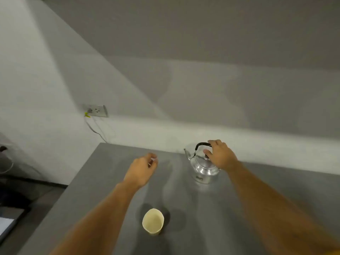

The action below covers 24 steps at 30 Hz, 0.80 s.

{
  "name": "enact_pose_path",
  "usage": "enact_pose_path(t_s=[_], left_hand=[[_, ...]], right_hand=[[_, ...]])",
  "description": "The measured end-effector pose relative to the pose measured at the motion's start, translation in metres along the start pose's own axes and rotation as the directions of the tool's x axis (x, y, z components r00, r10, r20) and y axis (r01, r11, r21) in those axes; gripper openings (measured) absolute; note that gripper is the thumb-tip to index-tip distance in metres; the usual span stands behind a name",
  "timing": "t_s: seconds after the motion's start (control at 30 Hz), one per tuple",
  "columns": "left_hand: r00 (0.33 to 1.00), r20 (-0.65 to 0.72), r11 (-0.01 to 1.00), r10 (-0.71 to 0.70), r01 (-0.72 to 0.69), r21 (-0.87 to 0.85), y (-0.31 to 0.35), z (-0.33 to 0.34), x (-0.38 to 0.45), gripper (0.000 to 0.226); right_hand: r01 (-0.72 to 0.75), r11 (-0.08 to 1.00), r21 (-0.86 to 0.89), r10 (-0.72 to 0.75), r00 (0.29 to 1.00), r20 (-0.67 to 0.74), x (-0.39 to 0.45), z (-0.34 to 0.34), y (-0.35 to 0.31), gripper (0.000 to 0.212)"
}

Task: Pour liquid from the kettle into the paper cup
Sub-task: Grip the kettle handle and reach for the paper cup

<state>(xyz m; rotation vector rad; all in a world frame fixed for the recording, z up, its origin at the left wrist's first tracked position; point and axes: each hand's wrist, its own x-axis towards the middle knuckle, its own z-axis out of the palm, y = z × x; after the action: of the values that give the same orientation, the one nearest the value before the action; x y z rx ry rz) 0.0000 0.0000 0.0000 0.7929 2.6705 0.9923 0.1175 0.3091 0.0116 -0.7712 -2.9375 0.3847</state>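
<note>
A: Item one: metal kettle point(202, 168). Upright on the grey table point(257, 199), at about one o'clock from the paper cup, well apart from it. Spout toward ten o'clock, lid on, black bail handle point(202, 144) raised.

B: Item two?

A: Paper cup point(153, 222). Upright near the front edge, mouth open; too blurred to tell whether anything is inside.

B: Right hand point(219, 155)?

A: Over the kettle's lid and handle, fingers spread and curling at the handle's right end. Not clenched; cannot tell whether already touching the handle.

B: Left hand point(142, 169)?

A: Hovering at nine o'clock from the kettle, fingers loosely curled, grasping nothing.

B: Step in hand?

A: By judgement, the reach for the kettle; nothing lifted, nothing poured.

B: Next move?

A: Probably: close fingers round the handle, lift level, carry toward seven o'clock until spout over the cup's mouth, then tilt slowly. Steadying the light cup with the free hand advisable.
</note>
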Motion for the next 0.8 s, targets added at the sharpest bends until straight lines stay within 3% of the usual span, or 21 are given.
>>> enact_pose_path(t_s=[0.2,0.43,0.8], left_hand=[[0.999,0.043,1.0,0.0,0.0,-0.003,-0.003,0.002,0.024,0.03],[0.993,0.108,0.999,0.046,-0.044,-0.026,-0.005,0.009,0.053,0.033],[0.988,0.146,0.997,0.047,-0.037,-0.073,-0.007,0.019,0.064,0.034]], right_hand=[[-0.118,0.989,0.092,0.117,0.993,0.013,0.017,0.01,0.004,0.048],[-0.254,0.914,0.317,0.256,0.966,0.036,0.037,0.015,0.001,0.043],[-0.322,0.865,0.386,0.328,0.943,0.051,0.029,0.019,0.0,0.052]])
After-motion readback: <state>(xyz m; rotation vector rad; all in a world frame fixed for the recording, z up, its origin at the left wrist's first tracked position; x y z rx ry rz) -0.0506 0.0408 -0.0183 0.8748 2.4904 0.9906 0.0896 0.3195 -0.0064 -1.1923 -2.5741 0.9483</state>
